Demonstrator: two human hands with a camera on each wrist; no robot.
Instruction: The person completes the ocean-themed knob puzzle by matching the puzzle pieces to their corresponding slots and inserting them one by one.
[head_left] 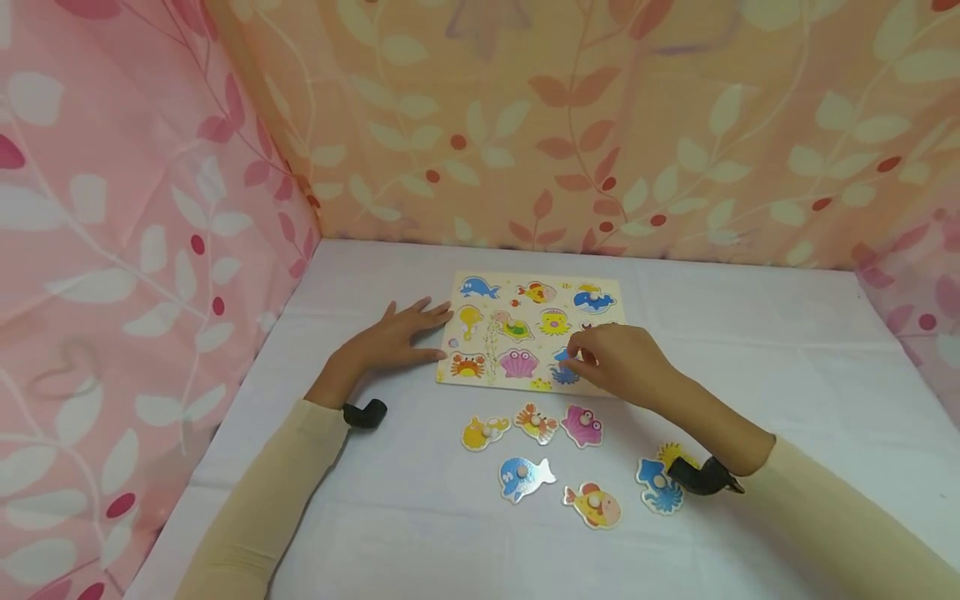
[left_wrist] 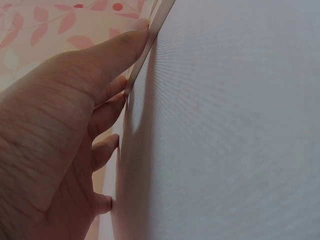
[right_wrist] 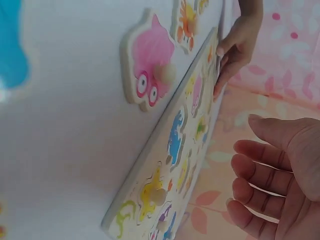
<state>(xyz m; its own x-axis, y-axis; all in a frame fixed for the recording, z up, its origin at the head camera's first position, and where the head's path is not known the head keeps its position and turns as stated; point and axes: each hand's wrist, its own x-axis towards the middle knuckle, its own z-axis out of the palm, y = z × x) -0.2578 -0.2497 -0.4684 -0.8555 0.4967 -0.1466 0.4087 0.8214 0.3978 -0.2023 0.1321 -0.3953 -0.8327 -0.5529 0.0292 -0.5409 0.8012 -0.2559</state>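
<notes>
A cream puzzle board [head_left: 508, 282] printed with sea animals lies flat on the table. My left hand [head_left: 390, 337] lies at its left side, fingers spread; in the left wrist view the thumb and fingertips [left_wrist: 120, 140] touch the board's edge. Over the lower right part hovers my right hand [head_left: 626, 358], its fingers loosely bent. The right wrist view shows that hand [right_wrist: 295, 165] holding nothing, apart from the board. Seated in the board are a knobbed blue whale [head_left: 594, 300], a turtle [head_left: 512, 327] and a yellow starfish [right_wrist: 149, 199]; the right hand hides the starfish from the head view.
Loose knobbed pieces lie before the board: seahorse [head_left: 474, 434], crab [head_left: 527, 414], pink shell [head_left: 577, 432], blue whale [head_left: 513, 485], fish [head_left: 604, 510], blue squid [head_left: 663, 500]. A yellow piece [head_left: 671, 452] is partly hidden by the right wrist's black camera [head_left: 701, 477]. Patterned cloth [head_left: 480, 167] walls the table.
</notes>
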